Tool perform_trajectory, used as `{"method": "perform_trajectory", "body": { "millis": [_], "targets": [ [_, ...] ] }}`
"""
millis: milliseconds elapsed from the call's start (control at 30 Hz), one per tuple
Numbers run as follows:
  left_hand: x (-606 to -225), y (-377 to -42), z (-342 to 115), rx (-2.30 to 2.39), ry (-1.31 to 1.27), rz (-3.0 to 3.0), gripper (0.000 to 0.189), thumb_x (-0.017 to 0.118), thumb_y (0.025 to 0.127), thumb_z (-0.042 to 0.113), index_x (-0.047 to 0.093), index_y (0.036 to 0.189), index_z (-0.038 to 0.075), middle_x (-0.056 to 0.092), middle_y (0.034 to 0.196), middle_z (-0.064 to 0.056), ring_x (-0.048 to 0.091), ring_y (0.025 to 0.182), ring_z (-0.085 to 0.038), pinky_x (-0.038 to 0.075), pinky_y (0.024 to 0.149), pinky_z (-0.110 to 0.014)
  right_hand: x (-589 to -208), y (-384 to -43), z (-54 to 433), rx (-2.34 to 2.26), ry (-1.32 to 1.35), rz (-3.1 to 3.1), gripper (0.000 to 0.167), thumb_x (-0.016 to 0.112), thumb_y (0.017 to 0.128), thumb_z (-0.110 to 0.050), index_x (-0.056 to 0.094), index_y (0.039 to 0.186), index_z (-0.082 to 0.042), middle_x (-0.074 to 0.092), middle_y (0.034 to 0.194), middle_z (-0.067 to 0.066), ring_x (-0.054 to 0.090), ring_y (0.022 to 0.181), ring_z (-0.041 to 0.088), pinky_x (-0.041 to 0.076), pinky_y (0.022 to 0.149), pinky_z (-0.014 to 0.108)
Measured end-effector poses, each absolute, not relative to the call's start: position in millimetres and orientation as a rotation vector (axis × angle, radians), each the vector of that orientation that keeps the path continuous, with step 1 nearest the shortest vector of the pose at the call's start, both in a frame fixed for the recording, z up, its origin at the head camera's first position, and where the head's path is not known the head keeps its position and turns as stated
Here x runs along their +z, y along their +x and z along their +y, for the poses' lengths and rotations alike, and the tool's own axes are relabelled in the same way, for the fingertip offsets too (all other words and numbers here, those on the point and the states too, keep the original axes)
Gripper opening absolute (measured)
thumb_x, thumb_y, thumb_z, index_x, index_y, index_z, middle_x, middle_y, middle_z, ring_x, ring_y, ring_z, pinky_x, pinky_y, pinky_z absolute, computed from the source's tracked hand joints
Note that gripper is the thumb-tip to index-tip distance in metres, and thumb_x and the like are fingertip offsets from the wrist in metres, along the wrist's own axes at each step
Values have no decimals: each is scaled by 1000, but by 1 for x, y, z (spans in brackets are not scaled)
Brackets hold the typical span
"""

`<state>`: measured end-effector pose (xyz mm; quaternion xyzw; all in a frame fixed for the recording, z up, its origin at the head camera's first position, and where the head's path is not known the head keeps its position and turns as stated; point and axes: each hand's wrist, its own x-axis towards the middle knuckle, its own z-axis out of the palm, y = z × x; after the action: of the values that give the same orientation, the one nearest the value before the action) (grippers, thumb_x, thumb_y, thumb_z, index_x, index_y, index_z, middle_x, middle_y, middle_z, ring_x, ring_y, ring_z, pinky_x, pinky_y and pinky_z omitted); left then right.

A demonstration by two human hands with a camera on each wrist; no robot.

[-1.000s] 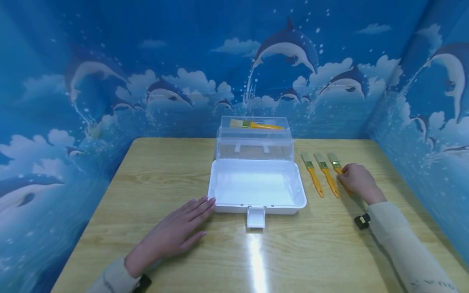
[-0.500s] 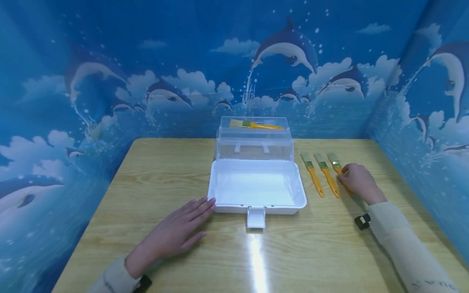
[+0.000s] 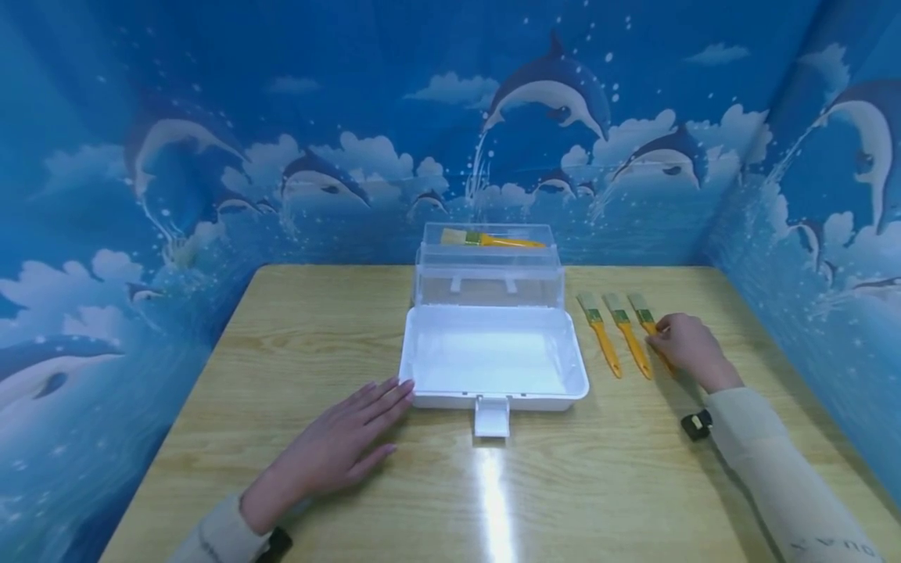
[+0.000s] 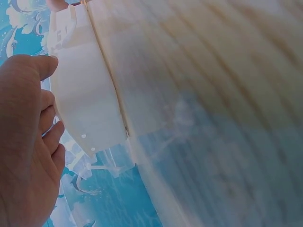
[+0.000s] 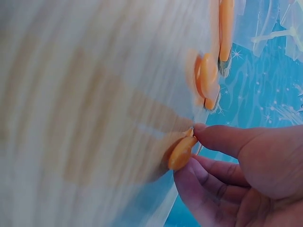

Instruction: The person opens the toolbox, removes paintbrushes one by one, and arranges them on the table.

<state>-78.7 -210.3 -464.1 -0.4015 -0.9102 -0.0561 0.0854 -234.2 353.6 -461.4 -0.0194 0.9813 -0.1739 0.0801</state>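
Observation:
My right hand (image 3: 692,350) pinches the orange handle of the rightmost paintbrush (image 3: 644,313) between thumb and fingers. In the right wrist view, the end of that orange handle (image 5: 180,156) shows between thumb and fingertips, close over the table. Two more paintbrushes, the middle one (image 3: 629,336) and the left one (image 3: 601,336), lie beside it with bristles pointing away. My left hand (image 3: 341,446) has its fingers extended, fingertips at the front left corner of a white plastic box (image 3: 436,402). The box's clear lid (image 3: 486,288) stands raised behind it, and its front latch (image 3: 492,418) hangs down.
Another paintbrush (image 3: 507,242) with an orange handle lies sideways in the upper part of the raised lid. Everything rests on a wooden table (image 3: 317,328). Blue dolphin-printed sheets (image 3: 338,102) enclose the table at the back and sides.

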Motion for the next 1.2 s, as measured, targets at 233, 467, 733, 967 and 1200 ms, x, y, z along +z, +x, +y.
{"method": "perform_trajectory", "body": {
  "millis": [233,467,733,967,1200],
  "targets": [
    [-464,-79,-209,-175,-1201,-2728,70,58,102,38,30,161,13,21,170,0,25,155,-22,0,129,-26,-462,-234,355,-493,-67,2938,48,62,100,-20,56,123,22,64,113,40,67,96,48,59,73,56],
    [-462,-79,-209,-180,-1203,-2730,71,59,102,39,30,161,13,22,169,-1,27,154,-23,5,130,-29,-462,-234,355,-461,-66,2945,49,61,100,-22,57,123,21,65,112,39,67,95,48,58,72,56],
    [-461,-78,-209,-183,-1210,-2735,70,59,102,38,31,161,12,24,169,-2,27,154,-24,6,130,-30,-460,-232,355,-445,-53,2941,51,60,100,-24,56,123,21,65,112,38,67,95,48,58,73,57],
    [-461,-78,-209,-194,-1213,-2713,71,61,101,37,31,160,11,25,169,-3,28,154,-25,0,129,-26,-458,-231,356,-478,-51,2948,58,58,100,-26,49,130,24,64,114,40,67,95,48,57,76,59],
    [-460,-77,-208,-196,-1205,-2715,71,62,100,36,32,160,12,25,168,-3,28,154,-25,-1,129,-25,-455,-232,356,-478,-51,2973,61,55,101,-26,45,136,23,55,126,44,58,108,57,51,87,69]
  ]
}}
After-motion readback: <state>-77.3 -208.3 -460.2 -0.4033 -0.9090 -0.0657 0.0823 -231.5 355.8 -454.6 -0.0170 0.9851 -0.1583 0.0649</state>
